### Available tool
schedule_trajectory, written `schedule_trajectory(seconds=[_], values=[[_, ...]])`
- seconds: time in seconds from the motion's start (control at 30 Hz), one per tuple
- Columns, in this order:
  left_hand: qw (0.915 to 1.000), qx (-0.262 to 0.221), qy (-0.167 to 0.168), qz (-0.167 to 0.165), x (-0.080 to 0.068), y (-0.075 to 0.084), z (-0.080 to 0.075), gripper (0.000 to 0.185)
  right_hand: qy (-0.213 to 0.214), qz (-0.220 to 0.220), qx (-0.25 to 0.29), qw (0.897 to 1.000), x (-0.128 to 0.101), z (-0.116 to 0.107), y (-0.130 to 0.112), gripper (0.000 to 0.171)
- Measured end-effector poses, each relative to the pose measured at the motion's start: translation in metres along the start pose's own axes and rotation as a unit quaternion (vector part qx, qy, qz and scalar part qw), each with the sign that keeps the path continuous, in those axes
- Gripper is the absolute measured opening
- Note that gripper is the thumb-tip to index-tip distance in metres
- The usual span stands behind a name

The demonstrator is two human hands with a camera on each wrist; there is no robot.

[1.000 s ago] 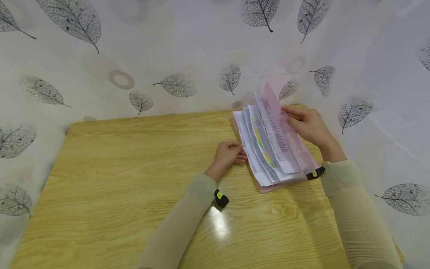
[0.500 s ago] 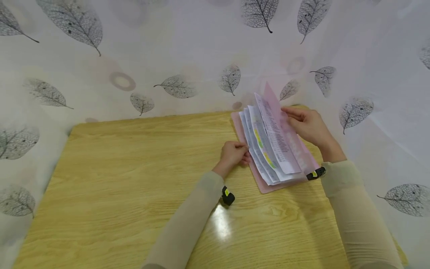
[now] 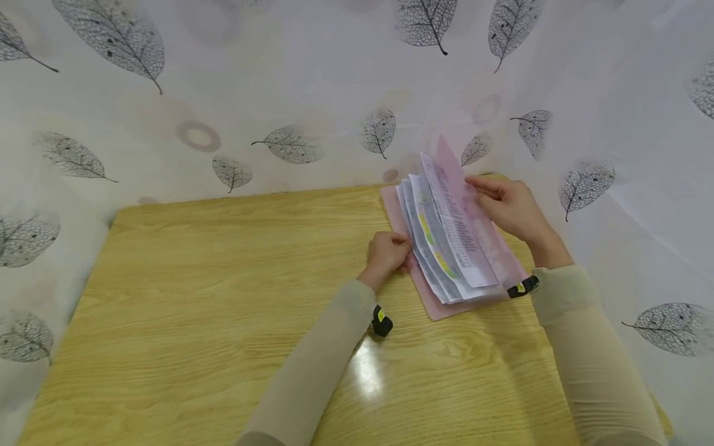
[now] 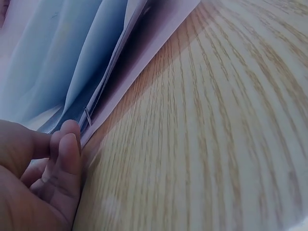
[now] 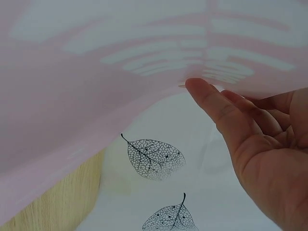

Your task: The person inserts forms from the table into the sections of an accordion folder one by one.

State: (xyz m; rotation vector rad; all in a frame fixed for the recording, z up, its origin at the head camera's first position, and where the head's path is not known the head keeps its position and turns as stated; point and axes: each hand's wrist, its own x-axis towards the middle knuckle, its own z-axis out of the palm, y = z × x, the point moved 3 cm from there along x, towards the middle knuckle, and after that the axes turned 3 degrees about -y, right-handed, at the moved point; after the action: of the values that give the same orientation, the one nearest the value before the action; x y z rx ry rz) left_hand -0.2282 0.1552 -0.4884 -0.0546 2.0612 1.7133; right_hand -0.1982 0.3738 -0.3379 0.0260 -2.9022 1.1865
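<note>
A pink translucent folder [image 3: 429,306] lies open at the table's far right with several printed sheets [image 3: 446,248] fanned inside it. My left hand [image 3: 390,251] has its fingers curled at the sheets' left edge and pinches them. In the left wrist view, the fingertips [image 4: 70,144] sit against the paper stack [image 4: 57,72], beside a staple [image 4: 88,115]. My right hand [image 3: 504,201] holds the raised pink cover [image 3: 454,167] upright. Seen from the right wrist, the thumb [image 5: 211,103] presses the cover's edge [image 5: 96,96], with the fingers behind it.
The wooden table [image 3: 223,297] stretches left and toward me. A white curtain with grey leaf prints [image 3: 290,142] hangs close behind it and along the right side. Small black devices sit at both wrists [image 3: 382,322].
The sheets have slid rightward into the folder, baring a pink strip along their left edge. My left hand followed them slightly right. The right hand has kept the cover raised.
</note>
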Motion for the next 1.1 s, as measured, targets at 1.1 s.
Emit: schedule_trajectory(seconds=[1.1], values=[[0.998,-0.026,0.043,0.037,-0.031,-0.021,-0.091,0.019,-0.037,-0.048,-0.044,0.997,0.01,0.066,-0.002,0.038]])
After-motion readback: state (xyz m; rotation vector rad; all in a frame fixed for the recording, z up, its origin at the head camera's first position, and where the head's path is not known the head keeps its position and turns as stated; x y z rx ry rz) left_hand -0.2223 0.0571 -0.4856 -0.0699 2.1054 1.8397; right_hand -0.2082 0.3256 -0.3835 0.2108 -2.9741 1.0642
